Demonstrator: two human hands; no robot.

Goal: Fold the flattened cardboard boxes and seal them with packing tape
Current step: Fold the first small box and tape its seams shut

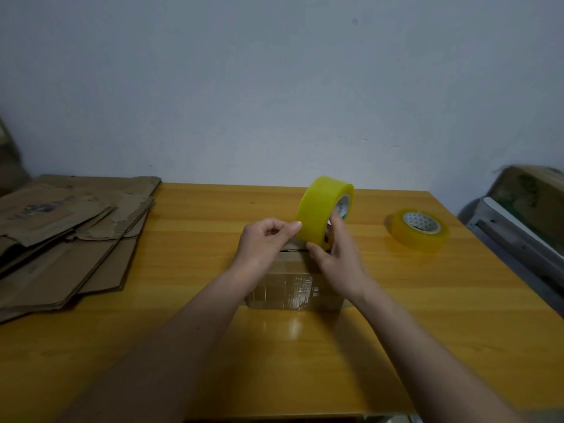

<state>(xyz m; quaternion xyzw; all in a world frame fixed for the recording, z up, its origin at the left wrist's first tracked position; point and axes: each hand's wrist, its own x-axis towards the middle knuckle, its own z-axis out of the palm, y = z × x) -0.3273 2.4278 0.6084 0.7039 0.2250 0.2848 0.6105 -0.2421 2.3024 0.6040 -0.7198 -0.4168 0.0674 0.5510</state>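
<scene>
A small folded cardboard box (294, 290) stands at the middle of the wooden table, with shiny tape across its near side. Above its top, my right hand (338, 257) grips a yellow packing tape roll (320, 209) held upright, a finger through its core and the thumb under its rim. My left hand (265, 239) has its fingers curled, and its thumb and forefinger touch the roll's left edge as if pinching the tape end. My hands hide most of the box's top.
A stack of flattened cardboard boxes (67, 239) lies on the table's left side. A second yellow tape roll (419, 228) lies flat at the right. A grey object with cardboard (518, 221) stands beyond the table's right edge.
</scene>
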